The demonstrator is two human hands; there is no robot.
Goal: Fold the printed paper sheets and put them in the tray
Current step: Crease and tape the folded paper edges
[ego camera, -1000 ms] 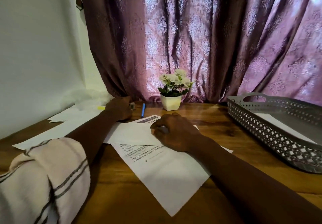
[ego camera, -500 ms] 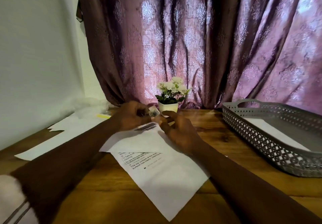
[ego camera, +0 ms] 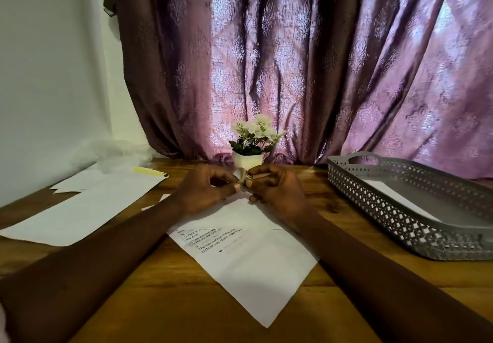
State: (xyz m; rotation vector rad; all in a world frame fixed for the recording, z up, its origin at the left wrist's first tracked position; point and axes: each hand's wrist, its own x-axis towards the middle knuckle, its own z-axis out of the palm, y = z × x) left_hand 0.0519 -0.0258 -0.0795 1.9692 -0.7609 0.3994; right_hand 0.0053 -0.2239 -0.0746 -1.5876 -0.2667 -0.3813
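A printed paper sheet (ego camera: 248, 270) lies at an angle on the wooden table, its far part folded over the text. Above its far end my left hand (ego camera: 205, 190) and my right hand (ego camera: 277, 190) meet. Both pinch a small dark-and-white object (ego camera: 246, 178) between thumbs and fingertips; what it is cannot be told. The grey perforated tray (ego camera: 394, 217) stands at the right, apart from my hands, with a white sheet (ego camera: 392, 196) lying inside it.
More white sheets (ego camera: 88, 206) lie spread on the left of the table, with a yellow marker (ego camera: 149, 171) at their far edge. A small white pot of flowers (ego camera: 246, 159) stands just behind my hands. A purple curtain hangs behind the table.
My left hand came back from the far left of the table with the small object and met my right hand, which lifted off the folded sheet. Both now hold the object.
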